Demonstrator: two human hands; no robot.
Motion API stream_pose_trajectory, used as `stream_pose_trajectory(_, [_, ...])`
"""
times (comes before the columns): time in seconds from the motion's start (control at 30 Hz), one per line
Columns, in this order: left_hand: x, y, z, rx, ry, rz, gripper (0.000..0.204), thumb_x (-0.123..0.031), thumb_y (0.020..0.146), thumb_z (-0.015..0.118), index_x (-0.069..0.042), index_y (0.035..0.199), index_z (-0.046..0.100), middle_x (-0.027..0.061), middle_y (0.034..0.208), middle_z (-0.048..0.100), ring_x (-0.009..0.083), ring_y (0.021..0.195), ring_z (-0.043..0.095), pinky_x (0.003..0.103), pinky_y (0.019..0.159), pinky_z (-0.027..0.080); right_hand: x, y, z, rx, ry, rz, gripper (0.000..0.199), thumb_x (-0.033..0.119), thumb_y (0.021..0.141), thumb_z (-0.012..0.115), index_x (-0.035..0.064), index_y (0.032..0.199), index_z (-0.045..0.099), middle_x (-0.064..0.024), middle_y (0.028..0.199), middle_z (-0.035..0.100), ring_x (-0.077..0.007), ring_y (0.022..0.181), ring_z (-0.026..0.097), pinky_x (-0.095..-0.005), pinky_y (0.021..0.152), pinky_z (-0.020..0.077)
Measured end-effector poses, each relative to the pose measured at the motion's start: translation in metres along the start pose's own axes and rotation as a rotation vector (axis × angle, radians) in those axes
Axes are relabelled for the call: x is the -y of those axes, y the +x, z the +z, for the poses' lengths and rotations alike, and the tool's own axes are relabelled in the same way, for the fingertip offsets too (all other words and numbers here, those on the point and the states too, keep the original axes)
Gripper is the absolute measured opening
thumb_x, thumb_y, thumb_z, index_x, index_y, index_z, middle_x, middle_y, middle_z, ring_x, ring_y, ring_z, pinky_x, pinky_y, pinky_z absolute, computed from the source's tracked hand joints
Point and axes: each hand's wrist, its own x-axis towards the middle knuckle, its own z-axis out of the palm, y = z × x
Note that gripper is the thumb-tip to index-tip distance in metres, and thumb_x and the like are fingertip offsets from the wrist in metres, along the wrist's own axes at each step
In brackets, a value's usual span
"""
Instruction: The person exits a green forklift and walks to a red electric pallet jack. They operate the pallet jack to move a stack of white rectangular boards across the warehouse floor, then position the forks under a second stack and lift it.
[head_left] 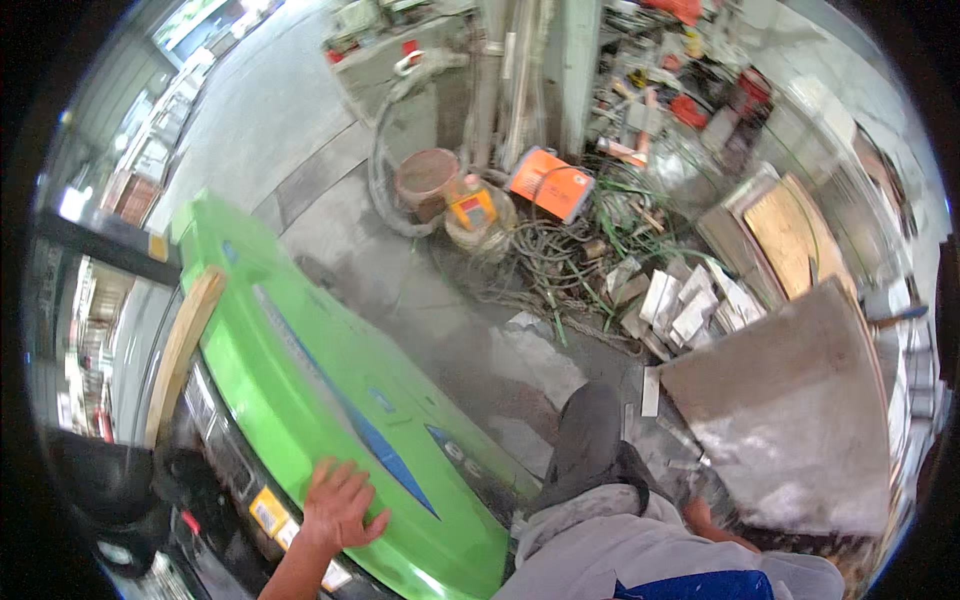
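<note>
My left hand [342, 503] lies on the lower edge of a green vehicle body panel [290, 390], which has a blue stripe along its side. Its fingers are spread over the green surface and hold nothing. Beside my right hip, my right hand [699, 515] hangs low, close to a large brown board [790, 420]. The fingers of that hand are too hidden and blurred to make out. A curved wooden piece [187, 350] leans along the vehicle's upper left side, next to dark machine parts and a black seat-like shape [100, 475].
Across the floor lie coiled hoses and ropes [545, 265], an orange box [552, 184], a yellow-labelled jug [474, 212], a brown bucket [427, 180] and white blocks [688, 298]. Wooden boards [795, 235] lean at the right, below a heap of scrap [690, 100]. Posts [535, 80] stand at the back.
</note>
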Motion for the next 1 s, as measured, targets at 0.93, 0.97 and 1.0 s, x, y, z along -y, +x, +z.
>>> stream_pose_trajectory(0.93, [0.007, -0.005, 0.027, -0.392, -0.078, -1.445, 0.054, -0.041, 0.096, 0.049, 0.003, 0.127, 0.052, 0.0279, 0.132, 0.055, 0.0497, 0.118, 0.053, 0.057, 0.099, 0.042, 0.677, 0.404, -0.737, 0.058, 0.66, -0.847, 0.031, 0.028, 0.087, 0.058, 0.0007, 0.094, 0.069, -0.0146, 0.076, 0.07, -0.0283, 0.074, 0.069, -0.041, 0.07, 0.0526])
stream_pose_trajectory(0.97, [0.015, -0.003, 0.026, -0.399, 0.101, -1.271, 0.048, -0.038, 0.097, 0.047, 0.003, 0.122, 0.055, 0.027, 0.125, 0.059, 0.0484, 0.111, 0.057, 0.055, 0.093, 0.046, 0.684, 0.408, -0.757, 0.08, 0.706, -0.863, 0.031, 0.028, 0.087, 0.058, -0.0002, 0.093, 0.069, -0.0138, 0.076, 0.07, -0.0263, 0.074, 0.069, -0.04, 0.069, 0.0526])
stream_pose_trajectory(1.0, [0.026, 0.0, 0.023, -0.414, 0.279, -1.089, 0.043, -0.035, 0.099, 0.046, 0.003, 0.116, 0.058, 0.0261, 0.119, 0.063, 0.047, 0.104, 0.061, 0.052, 0.088, 0.049, 0.692, 0.411, -0.777, 0.109, 0.741, -0.836, 0.031, 0.027, 0.087, 0.058, -0.001, 0.092, 0.069, -0.013, 0.076, 0.07, -0.0243, 0.073, 0.069, -0.039, 0.068, 0.0527])
